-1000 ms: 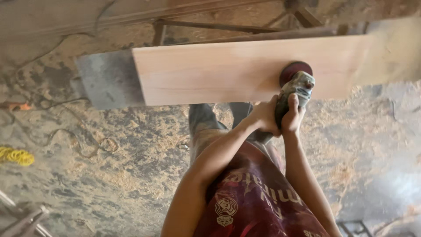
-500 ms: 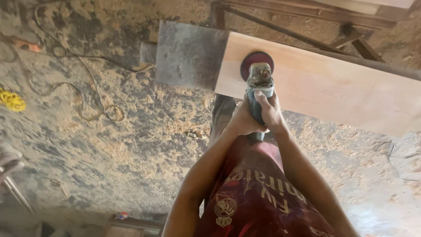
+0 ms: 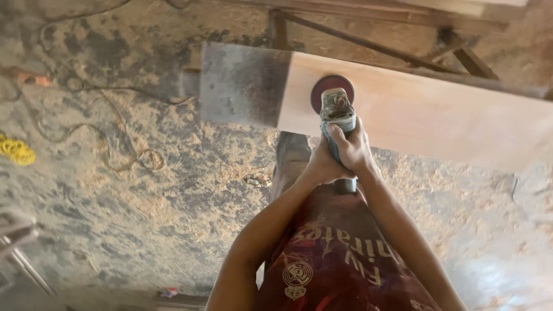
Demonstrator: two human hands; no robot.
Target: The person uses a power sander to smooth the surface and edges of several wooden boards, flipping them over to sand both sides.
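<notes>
Both hands clench the grey angle grinder: left hand wraps the body, right hand grips beside it. Beyond the fingertips its red disc presses the pale wooden plank.

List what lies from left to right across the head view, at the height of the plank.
Yellow coiled cord → loose cable on the sawdust floor → grey unsanded end of the plank → red sanding disc of the angle grinder, held in both hands → pale sanded stretch of the plank.
</notes>
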